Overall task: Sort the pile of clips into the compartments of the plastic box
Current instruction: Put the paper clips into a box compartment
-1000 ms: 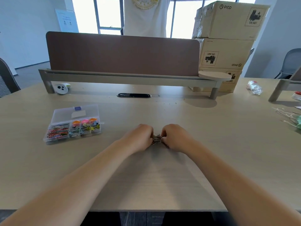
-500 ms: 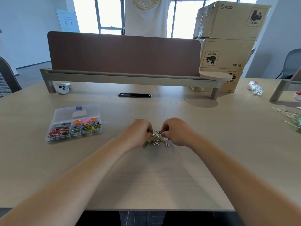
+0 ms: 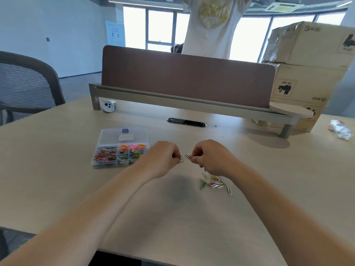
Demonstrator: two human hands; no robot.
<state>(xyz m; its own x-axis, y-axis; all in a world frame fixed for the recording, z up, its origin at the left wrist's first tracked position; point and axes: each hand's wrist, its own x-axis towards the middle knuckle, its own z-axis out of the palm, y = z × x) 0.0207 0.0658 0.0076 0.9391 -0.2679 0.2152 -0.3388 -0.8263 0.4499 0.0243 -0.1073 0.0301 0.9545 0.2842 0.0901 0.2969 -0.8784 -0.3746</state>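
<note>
Fingertips of the left hand [image 3: 163,158] pinch a pale paper clip [image 3: 182,160] while the right hand [image 3: 209,156] pinches a reddish clip [image 3: 189,157], the two clips held just above the desk [image 3: 57,150]. The pile of clips [image 3: 215,183] lies below the right wrist. The plastic box [image 3: 121,148], lid open, sits left of the hands, compartments holding coloured clips.

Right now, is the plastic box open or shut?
Open. The plastic box has its clear lid folded back flat behind the compartments, whose coloured clips lie uncovered.
</note>
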